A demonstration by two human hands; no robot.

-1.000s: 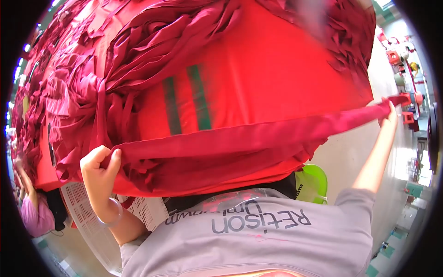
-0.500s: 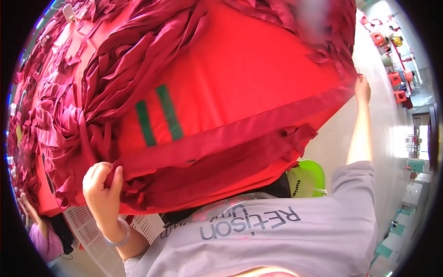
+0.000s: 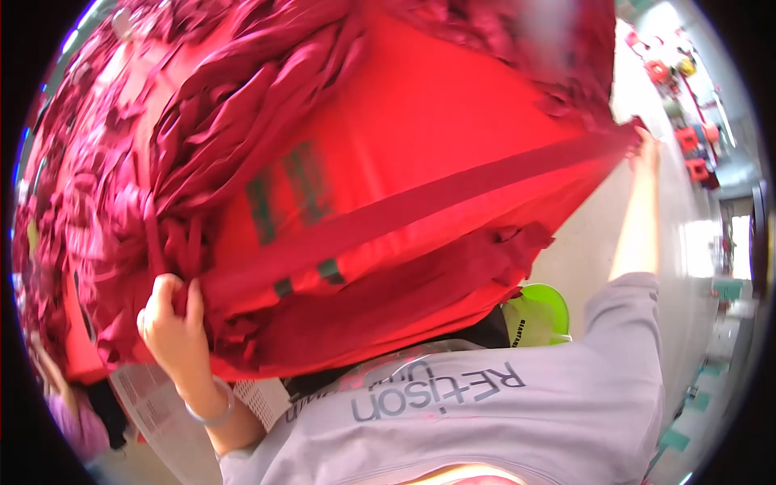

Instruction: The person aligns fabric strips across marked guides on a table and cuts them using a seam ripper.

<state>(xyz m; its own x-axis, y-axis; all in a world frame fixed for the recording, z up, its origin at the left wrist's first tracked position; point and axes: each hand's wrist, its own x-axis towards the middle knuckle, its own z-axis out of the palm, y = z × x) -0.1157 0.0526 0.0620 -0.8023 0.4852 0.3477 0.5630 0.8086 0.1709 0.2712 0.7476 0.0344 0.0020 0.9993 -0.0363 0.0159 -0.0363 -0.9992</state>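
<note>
A long dark-red fabric strip (image 3: 436, 194) is pulled taut in a slant across the bright red table cover (image 3: 453, 97). My left hand (image 3: 174, 327), at the lower left, pinches one end of it, close to a heap of strips. At the upper right, beyond the table's edge, my right hand (image 3: 645, 153) grips the other end with bent fingers. Dark green stripes (image 3: 291, 190) on the cover show above the strip, slightly smeared. More dark-red cloth (image 3: 388, 315) lies along the near edge, in front of my body.
Heaped dark-red strips (image 3: 267, 89) cover the left and far parts of the table. A lime-green item (image 3: 546, 311) and a white perforated crate (image 3: 263, 400) are below the near edge. Another person's purple sleeve (image 3: 77, 420) shows at far left. Red stools (image 3: 695, 170) stand right.
The strip between my hands has lifted and shifted away from me, uncovering the lower ends of the green stripes. Both hands have moved slightly, the left one a little upward.
</note>
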